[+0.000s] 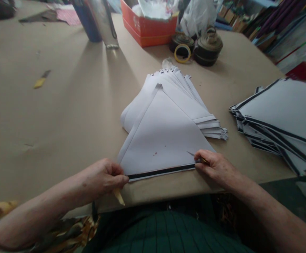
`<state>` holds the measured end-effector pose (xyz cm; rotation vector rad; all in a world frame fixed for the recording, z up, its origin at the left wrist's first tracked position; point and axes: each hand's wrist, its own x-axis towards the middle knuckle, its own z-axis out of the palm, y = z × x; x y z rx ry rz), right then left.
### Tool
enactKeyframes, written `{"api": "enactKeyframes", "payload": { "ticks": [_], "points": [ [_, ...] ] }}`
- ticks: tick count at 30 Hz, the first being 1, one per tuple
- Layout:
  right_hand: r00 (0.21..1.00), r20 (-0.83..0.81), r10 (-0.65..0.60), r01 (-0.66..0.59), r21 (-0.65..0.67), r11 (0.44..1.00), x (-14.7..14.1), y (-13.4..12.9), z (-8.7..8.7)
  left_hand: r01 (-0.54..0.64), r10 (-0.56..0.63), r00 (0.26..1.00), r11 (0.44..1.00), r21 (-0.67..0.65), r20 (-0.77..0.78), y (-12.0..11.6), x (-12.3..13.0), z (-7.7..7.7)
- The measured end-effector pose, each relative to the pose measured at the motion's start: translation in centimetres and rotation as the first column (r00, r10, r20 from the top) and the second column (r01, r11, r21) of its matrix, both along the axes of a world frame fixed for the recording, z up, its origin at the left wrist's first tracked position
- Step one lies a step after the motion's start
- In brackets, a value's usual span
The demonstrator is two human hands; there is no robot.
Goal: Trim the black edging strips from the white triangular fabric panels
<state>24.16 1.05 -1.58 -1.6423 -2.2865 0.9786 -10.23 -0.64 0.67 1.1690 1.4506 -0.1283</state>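
Note:
A white triangular sheet (153,130) lies at the table's front edge, with a black strip (160,171) along its near side. At the strip's left end, my left hand (107,177) is closed in a pinch. A pale yellowish scrap (119,196) hangs below those fingers. My right hand (216,168) is closed at the strip's other end. Out of its fingers juts a thin pointed blade (190,153), pointing left over the sheet; the fingers hide most of its handle. Just behind is a fanned stack of similar white sheets (179,84).
To the right lies a pile of white pieces with black edges (281,109). Dark tape rolls (208,49), a yellow tape ring (182,53) and a red box (150,30) stand at the back. A metal flask (104,24) is beside them. A yellow-handled cutter (41,80) lies left.

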Motion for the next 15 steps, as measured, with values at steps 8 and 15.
{"api": "enactKeyframes", "payload": {
  "ticks": [8, 15],
  "points": [
    [0.987, 0.153, -0.053, 0.058, -0.027, 0.998, -0.5, 0.3, -0.1, -0.073, 0.071, 0.994, 0.997, -0.028, -0.078, -1.4, -3.5, 1.1],
    [0.972, 0.223, -0.069, 0.076, -0.02, 0.997, -0.2, 0.4, -0.5, -0.222, 0.211, 0.959, 0.974, -0.038, -0.187, -3.3, -9.0, 2.2]
  ]
}}
